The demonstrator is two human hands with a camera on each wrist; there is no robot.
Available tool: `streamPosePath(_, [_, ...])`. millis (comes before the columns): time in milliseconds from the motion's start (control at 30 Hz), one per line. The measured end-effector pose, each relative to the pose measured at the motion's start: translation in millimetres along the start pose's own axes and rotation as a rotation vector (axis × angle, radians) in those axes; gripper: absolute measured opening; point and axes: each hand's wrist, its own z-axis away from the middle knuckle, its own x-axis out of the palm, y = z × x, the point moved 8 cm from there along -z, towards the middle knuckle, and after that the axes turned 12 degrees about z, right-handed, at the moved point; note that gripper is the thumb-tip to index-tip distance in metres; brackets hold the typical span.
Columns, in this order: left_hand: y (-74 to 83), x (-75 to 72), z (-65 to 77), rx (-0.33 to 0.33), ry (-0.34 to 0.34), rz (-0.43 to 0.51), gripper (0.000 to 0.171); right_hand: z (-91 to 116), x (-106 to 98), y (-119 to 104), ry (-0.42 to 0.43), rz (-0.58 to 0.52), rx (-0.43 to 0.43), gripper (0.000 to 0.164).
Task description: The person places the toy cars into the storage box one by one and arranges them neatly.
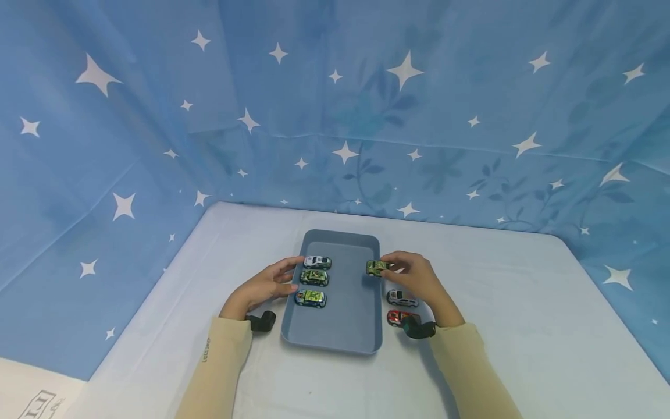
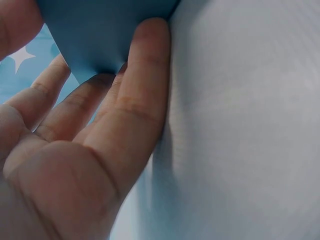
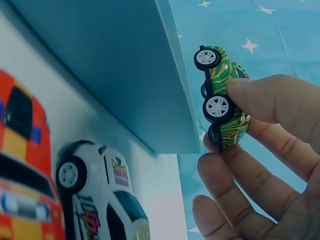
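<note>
My right hand (image 1: 417, 278) pinches a green patterned toy car (image 1: 376, 267) above the right rim of a blue-grey tray (image 1: 348, 323). In the right wrist view, the thumb and fingertips hold this car by its sides, its white-hubbed wheels showing. At the tray's left side, the relaxed fingers of my left hand (image 1: 262, 288) touch the outer wall; the left wrist view has them against it. Inside, along that side, stand a white toy car (image 1: 317, 262), a dark green toy car (image 1: 314, 278) and a blue-and-yellow-green toy car (image 1: 311, 298).
On the white table (image 1: 523, 302), just right of the tray, are a silver-white toy car (image 1: 402, 298) and a red toy car (image 1: 398, 317), the latter partly covered by the dark wrist strap. A blue star-patterned cloth (image 1: 445, 105) hangs behind the table.
</note>
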Motion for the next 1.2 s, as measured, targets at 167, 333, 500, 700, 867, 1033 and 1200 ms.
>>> streamPosePath(167, [0.2, -0.1, 0.6, -0.004, 0.004, -0.002, 0.075, -4, 3, -3, -0.007, 0.038, -0.002, 0.026])
streamPosePath(333, [-0.3, -0.9, 0.4, 0.0, 0.011, -0.002, 0.074, -8, 5, -8, -0.008, 0.052, -0.015, 0.025])
streamPosePath(500, [-1.8, -1.1, 1.6, 0.005, 0.006, -0.01, 0.075, -10, 10, -9, -0.027, 0.059, -0.004, 0.025])
streamPosePath(700, [-1.6, -0.2, 2.5, 0.007, 0.003, -0.009, 0.074, -11, 12, -9, -0.041, 0.044, 0.03, 0.025])
streamPosePath(867, [0.0, 1.3, 2.4, 0.01, 0.003, -0.008, 0.074, -14, 12, -12, -0.042, 0.048, 0.026, 0.024])
streamPosePath(1033, [0.6, 2.1, 1.0, 0.012, 0.008, -0.004, 0.075, -19, 12, -16, -0.047, 0.045, 0.033, 0.023])
streamPosePath(1200, [0.4, 2.3, -0.5, 0.016, 0.004, -0.003, 0.075, -23, 14, -19, -0.055, 0.068, 0.051, 0.021])
